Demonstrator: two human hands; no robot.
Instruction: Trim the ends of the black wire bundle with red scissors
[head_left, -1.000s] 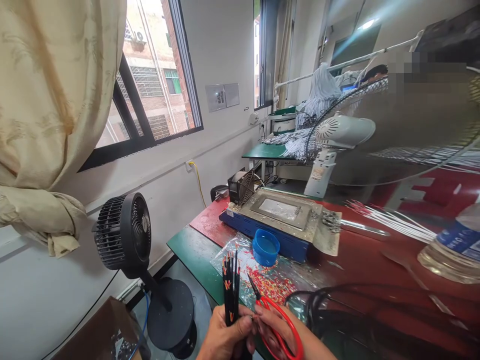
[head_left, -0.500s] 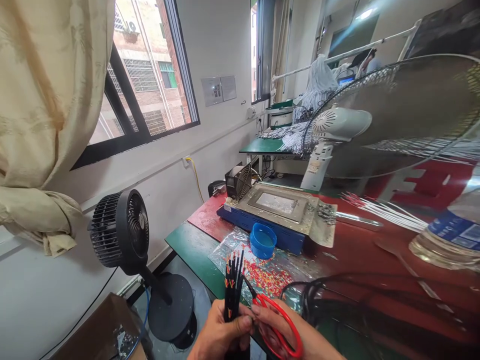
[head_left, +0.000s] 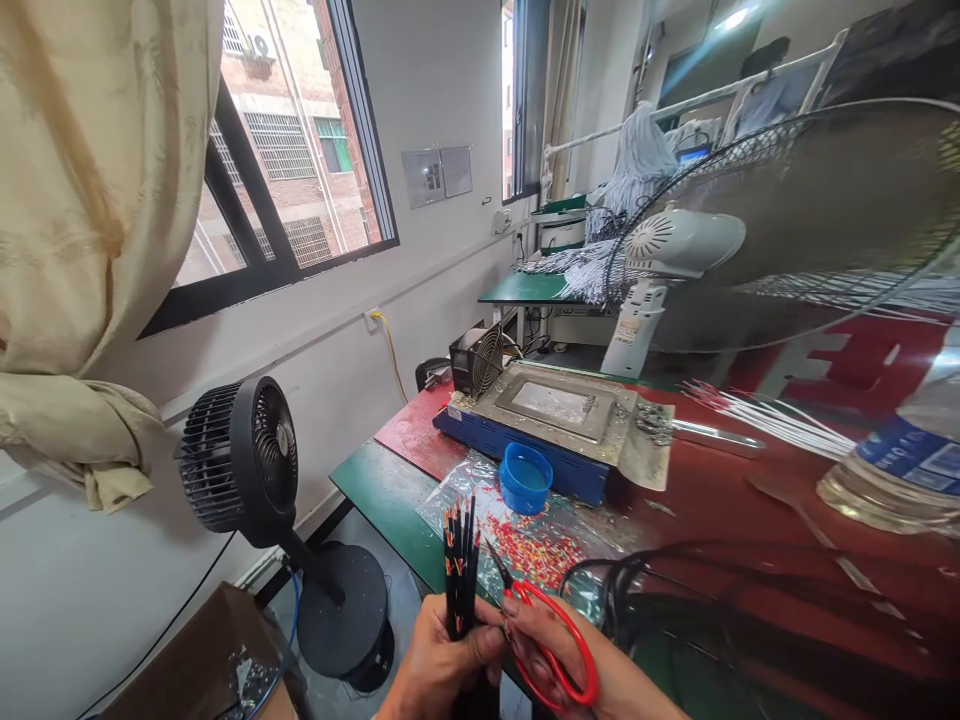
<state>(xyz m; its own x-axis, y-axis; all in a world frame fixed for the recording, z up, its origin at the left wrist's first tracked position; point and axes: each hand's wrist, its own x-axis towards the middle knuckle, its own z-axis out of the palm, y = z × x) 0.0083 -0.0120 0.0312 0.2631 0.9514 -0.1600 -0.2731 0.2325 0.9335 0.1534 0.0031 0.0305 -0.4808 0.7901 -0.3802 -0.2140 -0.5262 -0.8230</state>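
My left hand (head_left: pixel 442 655) is closed round a bundle of black cables (head_left: pixel 461 570), held upright at the bottom centre, with red and yellow wire ends showing at the tips and partway down. Just to its right, my right hand (head_left: pixel 547 640) holds red-handled scissors (head_left: pixel 574 650), their dark blades pointing up and left beside the cables. Beyond the hands lies a clear plastic sheet (head_left: pixel 442 495) scattered with red and yellow bits (head_left: pixel 532 550). A round blue container (head_left: pixel 526 480) stands on it.
Behind the container sits a blue machine (head_left: pixel 525 450) with a metal top. Black cables (head_left: pixel 675 580) coil at right, near a water bottle (head_left: pixel 900 465). A black fan (head_left: pixel 240 460) stands left, above a cardboard box (head_left: pixel 202 660). A white fan (head_left: pixel 675 240) is at back right.
The cable bundle has shifted slightly left. My right hand and the scissors have moved a little left, and the blades look slightly farther from the cables.
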